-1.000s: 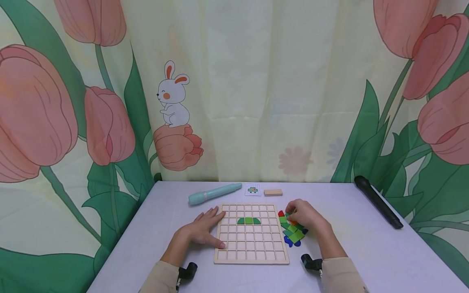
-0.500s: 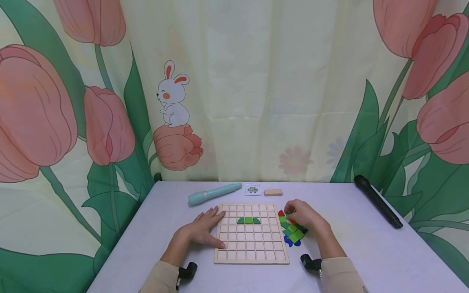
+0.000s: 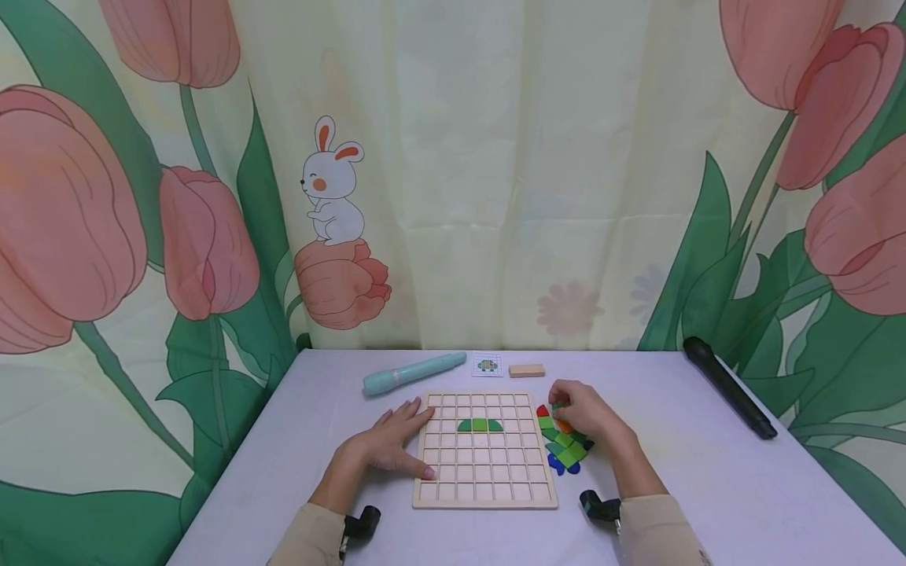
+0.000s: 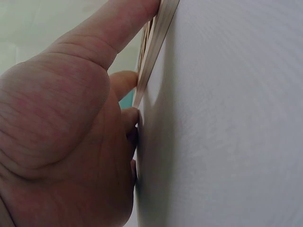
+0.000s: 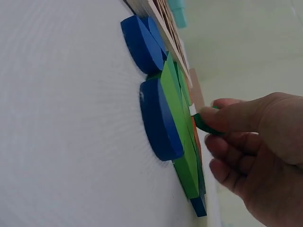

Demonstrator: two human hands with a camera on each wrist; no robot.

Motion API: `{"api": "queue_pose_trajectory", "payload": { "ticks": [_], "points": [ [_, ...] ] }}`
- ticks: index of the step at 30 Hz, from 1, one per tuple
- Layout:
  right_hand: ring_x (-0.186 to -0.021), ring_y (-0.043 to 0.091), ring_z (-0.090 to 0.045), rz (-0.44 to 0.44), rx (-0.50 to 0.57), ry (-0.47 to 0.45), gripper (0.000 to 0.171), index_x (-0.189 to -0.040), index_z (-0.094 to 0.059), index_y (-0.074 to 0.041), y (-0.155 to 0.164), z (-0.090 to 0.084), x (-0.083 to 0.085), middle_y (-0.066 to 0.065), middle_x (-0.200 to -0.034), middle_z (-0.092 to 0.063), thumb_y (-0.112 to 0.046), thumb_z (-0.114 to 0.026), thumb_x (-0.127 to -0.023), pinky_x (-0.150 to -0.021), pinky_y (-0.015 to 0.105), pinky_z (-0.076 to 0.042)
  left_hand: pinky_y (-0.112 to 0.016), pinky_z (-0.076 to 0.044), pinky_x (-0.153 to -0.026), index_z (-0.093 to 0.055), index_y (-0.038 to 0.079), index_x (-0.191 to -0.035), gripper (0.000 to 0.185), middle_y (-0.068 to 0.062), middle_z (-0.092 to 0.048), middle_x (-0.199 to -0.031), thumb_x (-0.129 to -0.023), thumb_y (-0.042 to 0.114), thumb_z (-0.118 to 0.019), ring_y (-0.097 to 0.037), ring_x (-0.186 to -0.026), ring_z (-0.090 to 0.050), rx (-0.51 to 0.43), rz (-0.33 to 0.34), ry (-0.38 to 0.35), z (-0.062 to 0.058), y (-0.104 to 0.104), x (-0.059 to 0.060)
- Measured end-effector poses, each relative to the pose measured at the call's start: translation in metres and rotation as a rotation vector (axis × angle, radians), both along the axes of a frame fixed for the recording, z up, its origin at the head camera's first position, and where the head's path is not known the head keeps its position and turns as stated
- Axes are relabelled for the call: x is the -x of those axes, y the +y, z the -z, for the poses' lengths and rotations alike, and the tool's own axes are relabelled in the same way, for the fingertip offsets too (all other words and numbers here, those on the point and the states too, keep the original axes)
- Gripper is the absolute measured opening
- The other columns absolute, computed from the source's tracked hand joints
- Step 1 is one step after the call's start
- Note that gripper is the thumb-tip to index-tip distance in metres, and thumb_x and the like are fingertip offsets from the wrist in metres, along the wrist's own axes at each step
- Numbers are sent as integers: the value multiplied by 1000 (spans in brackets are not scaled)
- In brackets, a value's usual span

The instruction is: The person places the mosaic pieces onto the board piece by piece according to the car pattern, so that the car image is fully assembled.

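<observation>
A wooden grid board (image 3: 484, 497) lies on the white table, with three green pieces (image 3: 480, 425) set in a row in its upper cells. My left hand (image 3: 385, 442) rests at the board's left edge, fingers straight, thumb and fingertips touching the frame, as the left wrist view also shows. Over a pile of coloured blocks (image 3: 569, 453) to the right of the board is my right hand (image 3: 586, 409). Its thumb and finger pinch a dark green block (image 5: 206, 125), partly hidden by the fingertips. Blue blocks (image 5: 161, 122) lie at the pile's near end.
Behind the board lie a light teal tube-shaped object (image 3: 414, 374), a small card (image 3: 487, 365) with a grid picture and a wooden block (image 3: 527, 370). A black rod (image 3: 729, 387) lies along the table's right side. A printed curtain (image 3: 467, 173) hangs behind.
My right hand has risen very slightly over the pile with the green block pinched. The left hand and the board look the same.
</observation>
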State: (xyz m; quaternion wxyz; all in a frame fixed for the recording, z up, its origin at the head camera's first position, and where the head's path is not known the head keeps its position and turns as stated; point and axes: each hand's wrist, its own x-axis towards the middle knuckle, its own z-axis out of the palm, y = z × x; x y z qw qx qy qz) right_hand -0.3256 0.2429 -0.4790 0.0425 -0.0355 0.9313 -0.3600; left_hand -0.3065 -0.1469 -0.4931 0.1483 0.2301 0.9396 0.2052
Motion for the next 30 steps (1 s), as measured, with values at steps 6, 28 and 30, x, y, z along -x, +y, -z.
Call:
{"api": "queue_pose_trajectory", "payload": {
  "ticks": [6,28,30],
  "points": [
    [-90,22,-62,-10,135,128,20,-118,-72,-8,-2,-6,2,5,-104,-70,-9,-72,-98,-77,30,-59,-56,-9,-132,-28,23,-166,118,-10,-11,-176,-72,74,-79,-31,-164,-7,2,-2,0,1,0,1],
    [-89,19,-72,-212,387,182,12,-102,-78,-8,-32,-15,-2,10,-106,-76,-3,-78,-91,-79,20,-60,-56,-8,-132,-28,24,-166,119,-9,-11,-176,-72,75,-79,-30,-164,-7,4,-8,-4,2,0,2],
    [-89,20,-72,-229,386,180,12,-103,-78,-7,-36,-15,-2,11,-106,-77,-4,-78,-91,-80,20,-60,-56,-8,-132,-28,24,-166,119,-9,-11,-176,-71,75,-79,-30,-164,-7,4,-10,-6,2,0,2]
  ]
}}
